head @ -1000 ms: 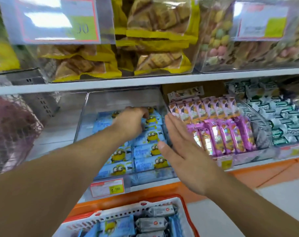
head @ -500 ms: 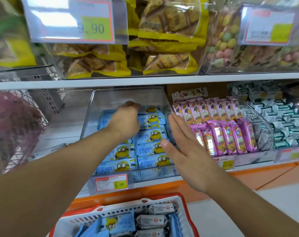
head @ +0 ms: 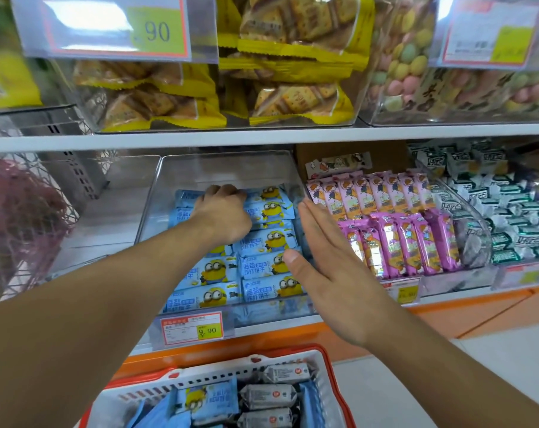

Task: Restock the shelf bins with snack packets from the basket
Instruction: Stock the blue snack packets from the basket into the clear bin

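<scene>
Your left hand (head: 221, 211) curls on blue packets (head: 263, 242) in the clear bin (head: 157, 193) (grip unclear); right hand (head: 326, 267) flat, holding nothing, against its side. Pushing hard could topple the rows. Basket (head: 320, 359) waits below.

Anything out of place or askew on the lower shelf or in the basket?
One packet lies loose on the pink packets, crosswise and of a different design. The blue packets lie in rows.

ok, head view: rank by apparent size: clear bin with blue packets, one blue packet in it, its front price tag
1. Clear bin, largest.
2. Price tag.
3. Blue packet.
Tag and packet look close; the tag sits nearer the camera, so that order is unsure.
</scene>
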Tool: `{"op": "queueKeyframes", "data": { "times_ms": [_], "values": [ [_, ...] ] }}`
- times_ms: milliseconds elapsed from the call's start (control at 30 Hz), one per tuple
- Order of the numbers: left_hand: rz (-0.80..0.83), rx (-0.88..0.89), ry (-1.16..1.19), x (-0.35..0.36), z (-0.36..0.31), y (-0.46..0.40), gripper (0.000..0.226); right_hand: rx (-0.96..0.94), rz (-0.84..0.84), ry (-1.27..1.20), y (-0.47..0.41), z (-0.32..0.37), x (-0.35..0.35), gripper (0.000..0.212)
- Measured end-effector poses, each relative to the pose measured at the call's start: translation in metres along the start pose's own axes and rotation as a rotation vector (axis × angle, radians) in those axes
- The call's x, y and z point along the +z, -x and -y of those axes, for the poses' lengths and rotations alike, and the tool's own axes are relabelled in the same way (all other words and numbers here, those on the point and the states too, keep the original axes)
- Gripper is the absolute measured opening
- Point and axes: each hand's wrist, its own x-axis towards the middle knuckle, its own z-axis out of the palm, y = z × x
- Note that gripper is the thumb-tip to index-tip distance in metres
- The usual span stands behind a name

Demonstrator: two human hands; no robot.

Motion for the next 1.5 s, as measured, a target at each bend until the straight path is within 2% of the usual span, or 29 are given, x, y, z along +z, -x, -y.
{"op": "queueKeyframes", "data": {
  "times_ms": [267, 467, 600, 667, 733, 833, 900, 933, 967, 1033, 1100, 1200, 1267, 1333, 1500],
  "values": [
    [0.049, 0.006, 0.037, 0.007, 0.013, -0.007, 0.06, -0.015, -0.003, 0.001, 0.0, -0.001, 0.001, 0.074],
    [-0.12, 0.085, 0.115, -0.008, 0.017, 0.012, 0.056, -0.008, 0.013, 0.025, 0.001, 0.0, -0.001, 0.074],
    [-0.168, 0.128, 0.278, -0.028, 0.008, 0.065, 0.047, -0.011, -0.002, 0.103, 0.003, 0.002, -0.005, 0.084],
    [-0.205, 0.172, 0.311, -0.035, 0.007, 0.107, 0.04, -0.06, -0.078, 0.181, 0.01, 0.003, -0.003, 0.088],
    [-0.25, 0.241, 0.399, -0.038, 0.01, 0.156, 0.029, -0.108, -0.157, 0.214, 0.023, 0.01, 0.001, 0.084],
    [-0.237, 0.286, 0.599, -0.022, 0.025, 0.23, 0.012, -0.241, -0.199, 0.286, 0.05, 0.028, 0.019, 0.067],
    [-0.199, 0.21, 0.653, 0.007, 0.048, 0.268, 0.015, -0.345, -0.202, 0.364, 0.067, 0.042, 0.042, 0.055],
    [-0.175, 0.137, 0.599, 0.027, 0.064, 0.283, 0.017, -0.358, -0.171, 0.38, 0.073, 0.049, 0.056, 0.05],
    [-0.139, 0.056, 0.496, 0.047, 0.079, 0.294, 0.021, -0.34, -0.096, 0.375, 0.079, 0.057, 0.07, 0.044],
    [0.007, -0.133, 0.281, 0.085, 0.11, 0.313, 0.051, -0.214, 0.171, 0.329, 0.091, 0.067, 0.103, 0.037],
    [0.164, -0.28, 0.184, 0.114, 0.135, 0.329, 0.083, -0.078, 0.464, 0.333, 0.103, 0.065, 0.145, 0.049],
    [0.423, -0.382, 0.236, 0.146, 0.157, 0.348, 0.089, 0.017, 0.704, 0.428, 0.116, 0.052, 0.204, 0.073],
    [0.512, -0.404, 0.289, 0.16, 0.163, 0.354, 0.099, 0.091, 0.754, 0.525, 0.117, 0.044, 0.234, 0.079],
    [0.527, -0.394, 0.263, 0.166, 0.163, 0.354, 0.106, 0.148, 0.732, 0.622, 0.116, 0.035, 0.257, 0.079],
    [0.587, -0.398, 0.255, 0.152, 0.157, 0.347, 0.109, 0.269, 0.604, 0.489, 0.112, 0.021, 0.298, 0.075]
  ]
}}
